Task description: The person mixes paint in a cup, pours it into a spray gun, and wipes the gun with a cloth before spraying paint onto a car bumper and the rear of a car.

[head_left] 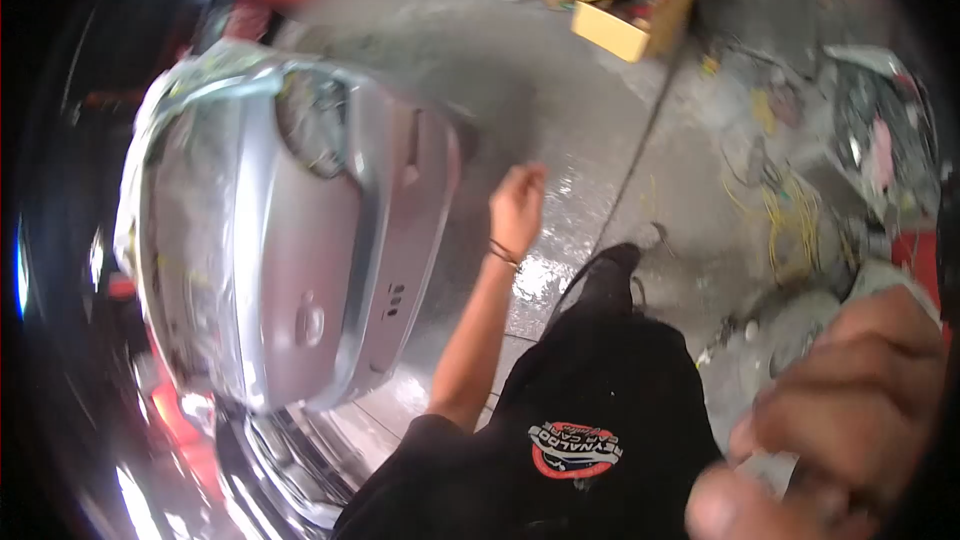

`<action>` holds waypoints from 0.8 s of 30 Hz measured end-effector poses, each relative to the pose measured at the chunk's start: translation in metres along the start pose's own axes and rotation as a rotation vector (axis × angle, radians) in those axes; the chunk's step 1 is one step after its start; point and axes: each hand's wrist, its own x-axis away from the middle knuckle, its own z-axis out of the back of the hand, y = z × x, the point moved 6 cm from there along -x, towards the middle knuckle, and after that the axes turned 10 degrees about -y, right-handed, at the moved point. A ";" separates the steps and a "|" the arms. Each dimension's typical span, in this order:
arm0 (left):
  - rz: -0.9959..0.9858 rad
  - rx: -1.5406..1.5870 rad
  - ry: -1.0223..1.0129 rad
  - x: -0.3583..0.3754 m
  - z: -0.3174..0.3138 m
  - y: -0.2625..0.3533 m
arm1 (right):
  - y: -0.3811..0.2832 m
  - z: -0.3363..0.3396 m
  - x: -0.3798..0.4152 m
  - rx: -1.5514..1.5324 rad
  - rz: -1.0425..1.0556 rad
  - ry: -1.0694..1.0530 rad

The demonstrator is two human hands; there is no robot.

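Note:
My left hand [518, 208] reaches forward over the floor, a dark band round its wrist. Its fingers are curled in and slightly blurred, and nothing shows in them. To the left of it is a silver car tailgate [300, 250], with pale masking film [190, 190] around its window area. Very near the camera at the lower right, my right hand [840, 420] is closed. Between its thumb and fingers shows a small pale grey piece [772, 472], mostly covered by the hand; I cannot tell what it is.
Wet-looking concrete floor [590, 140] lies ahead, crossed by a dark seam. A yellow cardboard box [615, 30] with things in it stands at the back. Tangled yellow cord [790, 230] and a clutter-filled clear bag [880, 130] are on the right. Shiny dark bodywork [60, 340] lines the left.

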 end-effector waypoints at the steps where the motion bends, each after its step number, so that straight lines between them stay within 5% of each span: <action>1: 0.141 -0.064 -0.186 0.008 -0.045 -0.070 | 0.003 0.005 0.009 0.033 -0.117 -0.008; 5: 0.429 -0.342 -0.749 0.092 -0.124 -0.261 | 0.034 0.012 0.099 0.131 -0.331 0.200; 6: 0.220 -0.354 -0.765 0.106 -0.132 -0.330 | 0.041 0.011 0.126 0.162 -0.365 0.270; 7: 0.091 -0.439 -0.793 0.100 -0.132 -0.330 | 0.055 0.002 0.142 0.181 -0.557 0.343; 8: 0.333 -0.539 -0.888 0.090 -0.127 -0.349 | 0.068 -0.009 0.160 0.185 -0.750 0.407; 9: 0.521 -0.305 -0.930 0.076 -0.120 -0.335 | 0.098 -0.033 0.182 0.170 -1.103 0.487; 11: 0.485 -0.416 -0.900 0.048 -0.109 -0.325 | 0.156 -0.077 0.211 -0.274 -1.461 0.577; 12: 0.476 -0.373 -0.912 0.037 -0.105 -0.340 | 0.166 -0.123 0.262 -0.365 -1.637 0.552; 13: 0.669 -0.250 -0.909 0.023 -0.102 -0.331 | 0.159 -0.162 0.302 -0.298 -1.802 0.294; 14: 0.742 -0.122 -0.878 0.015 -0.101 -0.348 | 0.141 -0.215 0.361 -0.241 -1.806 -0.027; 18: 0.841 -0.200 -0.932 -0.017 -0.120 -0.340 | 0.053 -0.346 0.445 -0.639 -2.019 -0.085; 19: 0.874 -0.184 -0.938 -0.020 -0.136 -0.331 | 0.034 -0.368 0.457 -0.819 -2.105 -0.094; 22: 0.860 -0.179 -1.078 -0.022 -0.194 -0.295 | -0.023 -0.433 0.529 -0.905 -2.244 0.331; 24: 0.731 -0.237 -1.222 -0.013 -0.248 -0.292 | -0.031 -0.417 0.549 -0.920 -2.318 0.196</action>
